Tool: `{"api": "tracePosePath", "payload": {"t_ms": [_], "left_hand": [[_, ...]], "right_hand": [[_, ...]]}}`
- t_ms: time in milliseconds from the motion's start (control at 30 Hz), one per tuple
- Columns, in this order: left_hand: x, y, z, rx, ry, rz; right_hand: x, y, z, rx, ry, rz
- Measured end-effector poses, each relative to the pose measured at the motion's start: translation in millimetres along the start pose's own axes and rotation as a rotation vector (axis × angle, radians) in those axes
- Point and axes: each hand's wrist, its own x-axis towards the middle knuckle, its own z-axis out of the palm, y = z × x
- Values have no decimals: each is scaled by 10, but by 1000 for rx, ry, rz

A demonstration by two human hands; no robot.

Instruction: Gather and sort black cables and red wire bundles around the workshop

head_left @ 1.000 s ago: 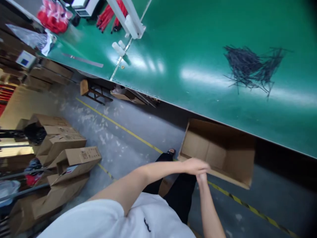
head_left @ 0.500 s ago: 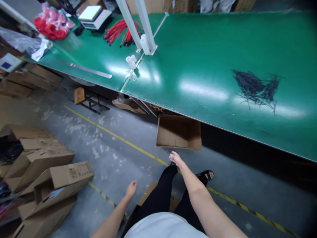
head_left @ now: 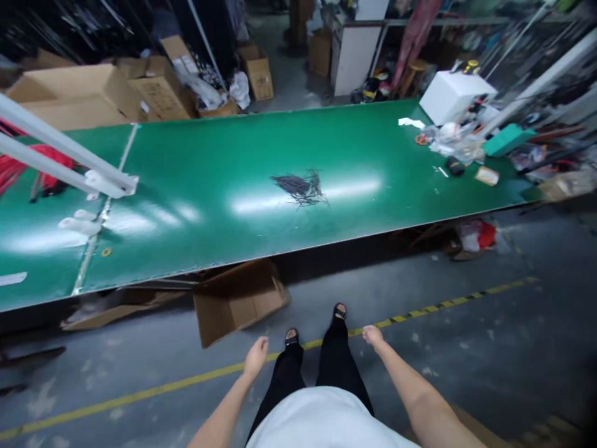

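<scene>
I stand on a grey floor in front of a long green table (head_left: 261, 236). My left hand (head_left: 256, 356) hangs by my left leg, fingers loosely curled, holding nothing. My right hand (head_left: 372, 336) hangs by my right leg, also loosely curled and empty. An open cardboard box (head_left: 237, 302) lies tipped on the floor under the table edge, ahead and left of my feet. A small heap of thin black strips (head_left: 301, 186) lies in the middle of the table.
White frame bars (head_left: 60, 158) cross the table at left, beside red cables (head_left: 18, 171). A white box (head_left: 454, 96), scissors and clutter fill the table's right end. Cardboard boxes (head_left: 79, 93) stand behind the table. A yellow line (head_left: 433, 308) runs along the floor.
Both hands let go of the cardboard box, which now lies under the table edge. My arms dropped to my sides and my view turned right to face the table.
</scene>
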Motion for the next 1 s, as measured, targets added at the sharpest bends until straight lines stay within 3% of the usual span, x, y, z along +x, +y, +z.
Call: {"api": "tracePosePath", "payload": {"t_ms": [100,200,333,367,500,600,733,833,1000], "left_hand": [[210,804,-118,9,86,155],[475,1743,-67,5,132,342],[1008,2992,53,40,129,573],[1157,3275,63,120,157,693],[1763,4186,-87,408,292,927],[2259,4589,-384,457,307,945],[2956,4905,-849,481,326,921],[3422,5110,-1150,513,331,877],[3950,5241,-1505,384,430,623]], "right_hand": [[69,-15,-554,58,38,79],[132,-61,-892,86,16,103],[238,-228,-1127,67,-27,114],[270,-295,-1163,58,-36,111],[413,-640,-1277,17,-54,81],[516,-926,-1328,-7,-37,68],[576,-1282,-1272,-19,6,74],[548,-1549,-1103,-37,20,102],[539,-2083,-700,-102,-31,100]]}}
